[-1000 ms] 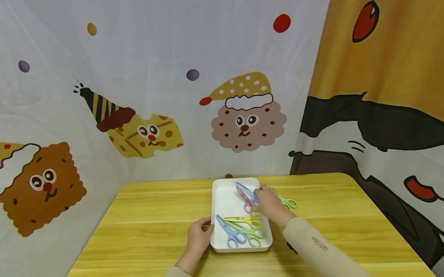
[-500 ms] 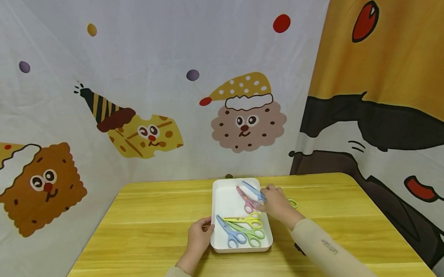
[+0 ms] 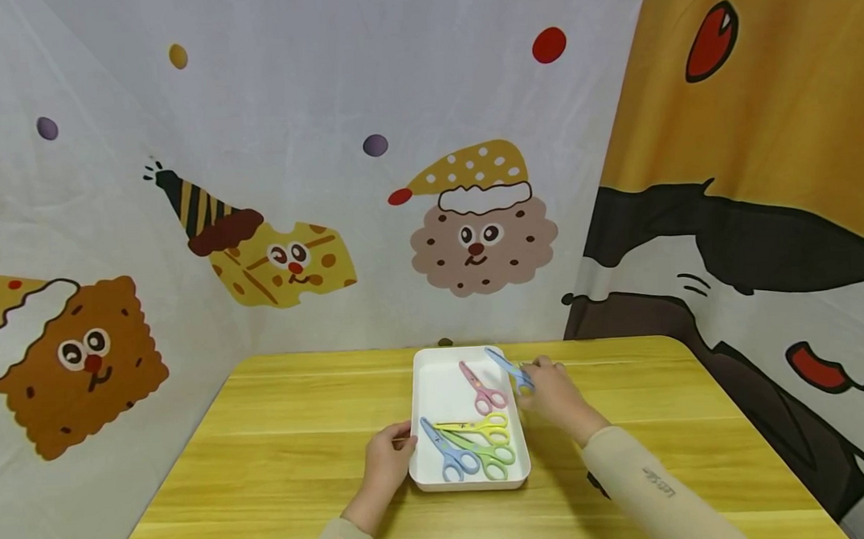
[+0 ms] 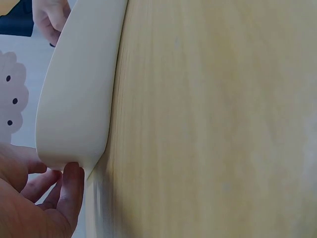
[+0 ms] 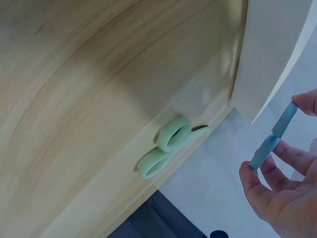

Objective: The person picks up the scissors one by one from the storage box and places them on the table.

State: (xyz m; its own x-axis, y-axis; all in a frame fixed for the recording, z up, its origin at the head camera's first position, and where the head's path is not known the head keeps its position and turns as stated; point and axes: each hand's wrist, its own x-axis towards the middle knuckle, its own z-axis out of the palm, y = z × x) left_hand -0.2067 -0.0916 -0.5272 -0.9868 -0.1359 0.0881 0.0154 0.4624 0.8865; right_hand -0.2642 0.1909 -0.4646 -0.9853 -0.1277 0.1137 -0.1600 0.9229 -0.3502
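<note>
My right hand [image 3: 556, 393] pinches a pair of blue scissors [image 3: 506, 366] by the handles, blades slanting back over the right rim of a white tray [image 3: 437, 382]. In the right wrist view its blue handles show edge-on between thumb and fingers. My left hand [image 3: 388, 464] holds the tray's left side, thumb at the rim and fingertips against the outer wall. Inside the tray lie pink scissors [image 3: 484, 393], yellow scissors [image 3: 493, 429], green scissors [image 3: 495, 458] and a second blue pair [image 3: 450, 454]. Another pair of green scissors [image 5: 173, 141] lies on the table, hidden behind my right hand in the head view.
The tray stands on a wood-grain table [image 3: 300, 404] near its far edge. Behind it hangs a curtain [image 3: 309, 106] printed with cartoon figures.
My right hand has moved right, drawing the blue scissors off the pink pair and across the tray's right rim. The left hand and the tray have stayed in place.
</note>
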